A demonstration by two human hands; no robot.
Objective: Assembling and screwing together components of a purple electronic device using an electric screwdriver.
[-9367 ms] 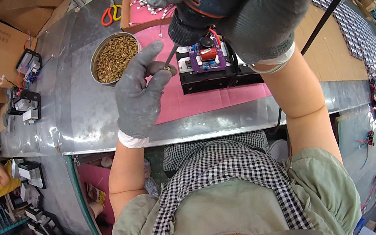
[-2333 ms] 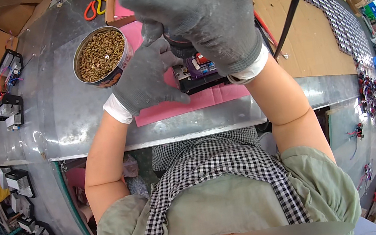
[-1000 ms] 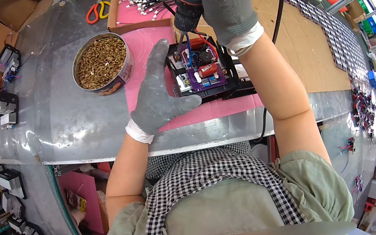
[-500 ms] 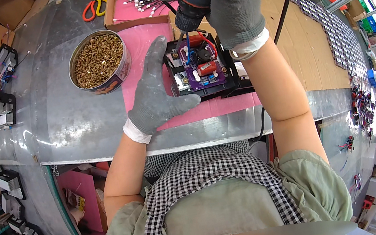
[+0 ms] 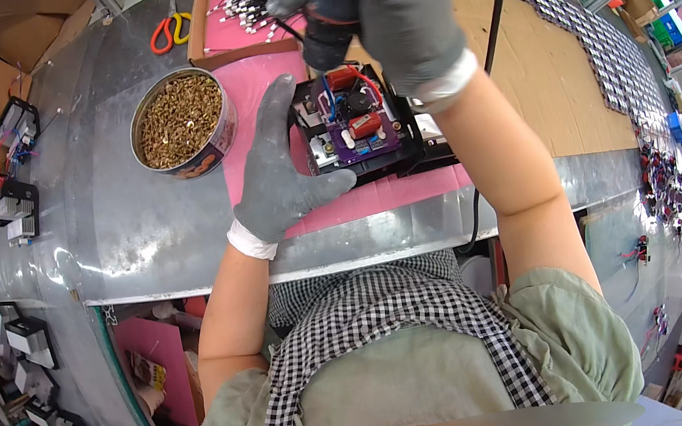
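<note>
My gloved right hand is closed around a dark electric screwdriver, held upright with its nose pointing down. The screwdriver stands over the far edge of a black housing. Inside that housing sits a purple circuit board with red blocks, a black coil, and red and blue wires. Around the housing's left side curves my gloved left hand, thumb along the near edge and fingers at the far left corner, gripping it. The screwdriver's tip is hard to make out, and motion blurs the right hand.
A round tin of small brass-coloured screws stands to the left. Behind are red-and-yellow-handled scissors and a cardboard tray of cables. A black cord crosses the right side above a cardboard sheet. Finished-looking units line the left.
My right hand and the screwdriver have shifted slightly left. The upper red block is now more visible. My left hand keeps its place at the housing.
</note>
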